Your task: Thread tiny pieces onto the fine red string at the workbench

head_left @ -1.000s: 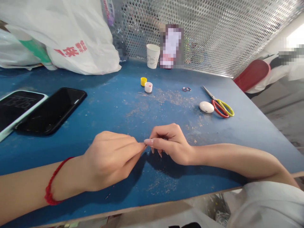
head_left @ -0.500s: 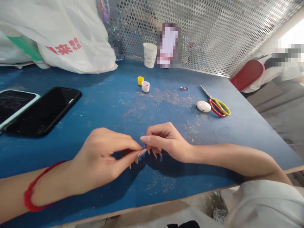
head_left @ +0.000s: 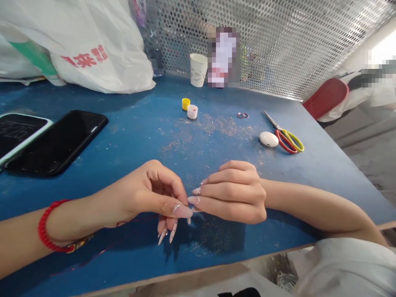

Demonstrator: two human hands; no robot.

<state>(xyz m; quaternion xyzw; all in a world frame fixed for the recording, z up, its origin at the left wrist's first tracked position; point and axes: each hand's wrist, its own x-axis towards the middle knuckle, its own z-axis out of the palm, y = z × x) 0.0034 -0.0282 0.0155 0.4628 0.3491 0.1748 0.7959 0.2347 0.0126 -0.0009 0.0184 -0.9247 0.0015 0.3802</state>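
View: a blue-painted wooden worktable (head_left: 133,140) is being looked down on from the head camera.
Left hand (head_left: 148,194): the thumb is being pressed toward the curled fingers, apparently pinching a fine red thread (head_left: 105,247).
Right hand (head_left: 235,194): the fingers are being held together, their tips meeting the left thumb; any grip cannot be told.
Thread: it is being trailed down-left from the pinch, its end hidden.
Work in hand: steady fingertip control appears to be being demanded.
Nearby: small wire rings (head_left: 243,115) and red-and-yellow-handled steel scissors (head_left: 286,140) are lying well apart.
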